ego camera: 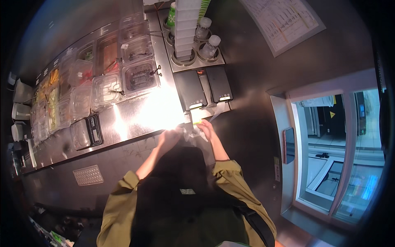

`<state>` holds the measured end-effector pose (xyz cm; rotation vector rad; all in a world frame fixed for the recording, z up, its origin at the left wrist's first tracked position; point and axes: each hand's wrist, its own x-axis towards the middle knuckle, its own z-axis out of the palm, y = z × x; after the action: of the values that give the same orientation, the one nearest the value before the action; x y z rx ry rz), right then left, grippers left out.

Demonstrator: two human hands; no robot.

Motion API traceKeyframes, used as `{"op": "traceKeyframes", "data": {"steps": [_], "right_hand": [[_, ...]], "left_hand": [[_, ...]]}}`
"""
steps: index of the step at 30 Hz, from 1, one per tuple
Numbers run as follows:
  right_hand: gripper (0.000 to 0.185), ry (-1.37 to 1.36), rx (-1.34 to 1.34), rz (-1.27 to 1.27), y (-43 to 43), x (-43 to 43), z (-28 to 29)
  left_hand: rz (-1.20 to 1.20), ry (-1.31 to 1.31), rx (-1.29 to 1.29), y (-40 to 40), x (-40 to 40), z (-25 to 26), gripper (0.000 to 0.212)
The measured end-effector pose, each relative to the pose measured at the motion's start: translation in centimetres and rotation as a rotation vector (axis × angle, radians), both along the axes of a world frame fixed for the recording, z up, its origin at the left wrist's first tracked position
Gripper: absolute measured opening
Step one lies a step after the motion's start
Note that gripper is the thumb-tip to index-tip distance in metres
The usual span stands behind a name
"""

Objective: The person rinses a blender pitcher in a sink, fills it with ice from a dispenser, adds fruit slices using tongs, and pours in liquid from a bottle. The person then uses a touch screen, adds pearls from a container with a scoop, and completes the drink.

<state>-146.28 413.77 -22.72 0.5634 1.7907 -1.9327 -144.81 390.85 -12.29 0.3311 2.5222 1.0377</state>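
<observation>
Two black label printers (189,88) sit side by side at the counter's end. Just in front of them, my right hand (208,129) pinches a pale strip of label paper (196,116) with a yellow-green edge. Crumpled white paper or thin film (192,133) hangs between my hands; which of the two it is, I cannot tell. At the front edge of the steel counter (135,119) is my left hand (169,138), its fingers curled. Strong glare washes out its fingertips and whatever they touch.
Clear ingredient tubs (140,75), some holding tongs or scoops, line the counter at left. A digital scale (95,129) lies near its front edge. Behind the printers, round holders bear stacked cups (185,34) and bottles (210,46). A window (327,148) opens at right.
</observation>
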Motion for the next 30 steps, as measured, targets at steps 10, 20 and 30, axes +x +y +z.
{"op": "traceKeyframes", "data": {"steps": [10,20,30], "right_hand": [[0.013,0.126,-0.02,0.208,2.5,-1.3,2.7],[0.018,0.403,0.053,0.414,3.3,-2.7,1.8],[0.013,-0.004,-0.218,0.401,4.2,-3.0,0.9]], "left_hand": [[0.198,0.195,0.116,8.5,-2.4,-1.0,0.023],[0.089,0.505,-0.009,9.2,-2.7,-2.2,0.009],[-0.123,0.473,-0.05,8.6,-4.0,-1.6,0.012]]}}
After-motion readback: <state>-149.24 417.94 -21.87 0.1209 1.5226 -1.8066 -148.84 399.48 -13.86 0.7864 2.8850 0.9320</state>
